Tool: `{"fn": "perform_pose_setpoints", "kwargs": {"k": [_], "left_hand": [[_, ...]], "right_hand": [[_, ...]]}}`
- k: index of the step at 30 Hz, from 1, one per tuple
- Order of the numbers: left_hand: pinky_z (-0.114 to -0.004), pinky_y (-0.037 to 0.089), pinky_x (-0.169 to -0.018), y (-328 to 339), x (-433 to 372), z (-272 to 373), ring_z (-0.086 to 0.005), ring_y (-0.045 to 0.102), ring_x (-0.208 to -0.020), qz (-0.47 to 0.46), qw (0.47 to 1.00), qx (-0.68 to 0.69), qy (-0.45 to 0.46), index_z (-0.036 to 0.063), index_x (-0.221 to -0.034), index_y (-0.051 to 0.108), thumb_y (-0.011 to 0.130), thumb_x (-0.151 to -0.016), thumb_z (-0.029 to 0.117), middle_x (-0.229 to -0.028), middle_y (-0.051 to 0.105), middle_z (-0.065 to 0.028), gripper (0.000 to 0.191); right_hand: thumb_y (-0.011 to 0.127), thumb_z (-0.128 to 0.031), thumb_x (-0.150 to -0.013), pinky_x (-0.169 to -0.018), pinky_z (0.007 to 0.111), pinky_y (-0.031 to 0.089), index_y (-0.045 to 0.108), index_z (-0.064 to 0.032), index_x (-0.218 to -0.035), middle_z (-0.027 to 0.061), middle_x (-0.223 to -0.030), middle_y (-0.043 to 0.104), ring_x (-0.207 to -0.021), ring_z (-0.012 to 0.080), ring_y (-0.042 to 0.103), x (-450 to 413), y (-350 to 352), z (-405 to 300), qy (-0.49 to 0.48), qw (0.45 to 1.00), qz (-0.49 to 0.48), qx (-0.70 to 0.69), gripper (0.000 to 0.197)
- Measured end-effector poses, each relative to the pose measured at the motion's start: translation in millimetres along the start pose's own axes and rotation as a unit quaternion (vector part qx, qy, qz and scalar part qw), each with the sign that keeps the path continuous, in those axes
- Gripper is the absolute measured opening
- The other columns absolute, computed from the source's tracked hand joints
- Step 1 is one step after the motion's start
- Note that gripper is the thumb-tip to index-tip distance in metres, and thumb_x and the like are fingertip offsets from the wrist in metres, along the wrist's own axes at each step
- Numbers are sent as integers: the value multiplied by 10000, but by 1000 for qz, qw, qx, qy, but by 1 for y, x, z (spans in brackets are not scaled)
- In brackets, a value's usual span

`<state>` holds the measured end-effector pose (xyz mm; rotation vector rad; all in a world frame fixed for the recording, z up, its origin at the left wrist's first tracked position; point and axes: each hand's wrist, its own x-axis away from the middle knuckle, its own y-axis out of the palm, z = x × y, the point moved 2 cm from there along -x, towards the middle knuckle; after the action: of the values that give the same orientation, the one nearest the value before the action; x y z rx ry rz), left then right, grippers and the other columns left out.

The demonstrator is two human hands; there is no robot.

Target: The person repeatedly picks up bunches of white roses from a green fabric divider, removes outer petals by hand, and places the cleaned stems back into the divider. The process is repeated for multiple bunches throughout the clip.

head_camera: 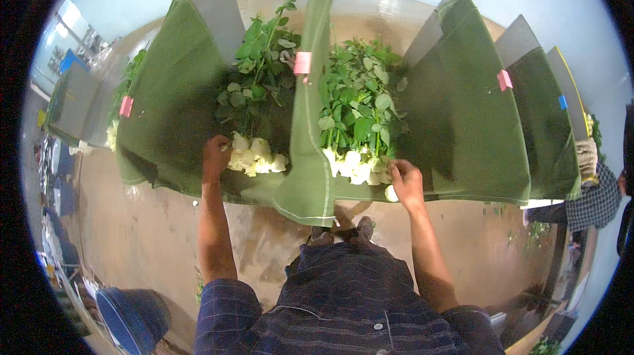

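Note:
Two bunches of white roses lie in neighbouring bays lined with green cloth, blooms towards me and leafy stems away. My left hand [216, 156] is at the left edge of the left rose bunch [252, 157], fingers bent, with a small pale bit at the fingertips. At the right edge of the fuller right rose bunch [359, 164] is my right hand [408, 181], its curled fingers against the outermost blooms. One white rose bloom [391, 193] sits lower than the others, beside that hand. Whether either hand grips a flower is unclear.
An upright green cloth divider [312, 107] with a pink clip [302, 63] parts the bays. More cloth-covered panels rise at left [173, 87] and right [470, 102]. A blue bucket-like container [131, 318] is behind me at left. Another person in a checked garment [594, 196] is at far right.

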<state>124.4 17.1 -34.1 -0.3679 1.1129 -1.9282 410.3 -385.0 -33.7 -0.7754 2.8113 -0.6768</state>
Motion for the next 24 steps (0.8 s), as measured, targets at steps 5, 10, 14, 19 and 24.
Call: {"fn": "perform_pose_setpoints", "kwargs": {"k": [5, 10, 14, 19, 24], "left_hand": [[-327, 459, -765, 6, 8, -5, -253, 610, -851, 55, 995, 79, -11, 16, -941, 601, 617, -729, 87, -916, 625, -129, 224], [-284, 463, -706, -28, 45, 92, -191, 603, -780, 62, 950, 301, -49, -9, -927, 595, 593, -818, 130, -858, 630, -89, 177], [-305, 489, -598, -56, 129, 123, -166, 592, -665, -131, 890, 422, -110, -43, -879, 605, 546, -861, 81, -758, 623, -97, 139], [-308, 514, -718, 8, 169, 185, -174, 620, -829, -478, 770, 423, -18, -31, -1019, 573, 546, -875, 82, -904, 637, -123, 185], [-253, 471, -792, 94, 139, 245, -124, 567, -884, -429, 804, 411, 15, -11, -1099, 516, 469, -923, 122, -959, 591, -73, 225]], "right_hand": [[613, -322, -798, -753, 433, 458, 600, 6, -946, 207, -866, 631, -859, 368, 595, -53, 31, 3, 31, 990, 5, 135, 361], [567, -94, -807, -717, 321, 481, 577, 71, -1014, 142, -844, 649, -763, 193, 604, -86, 34, 99, 14, 997, 60, 36, 265], [554, -161, -835, -666, 276, 454, 582, 28, -995, 68, -850, 616, -726, 118, 559, -65, -9, 22, 24, 989, 26, -145, 249], [536, -80, -847, -687, 285, 478, 562, 21, -1008, 104, -846, 645, -752, 156, 600, -77, 11, 58, 21, 990, 71, -122, 192], [640, -94, -760, -706, 301, 472, 605, 53, -912, 147, -830, 651, -769, 171, 615, -75, 45, 41, 49, 995, -69, 45, 214]]}}
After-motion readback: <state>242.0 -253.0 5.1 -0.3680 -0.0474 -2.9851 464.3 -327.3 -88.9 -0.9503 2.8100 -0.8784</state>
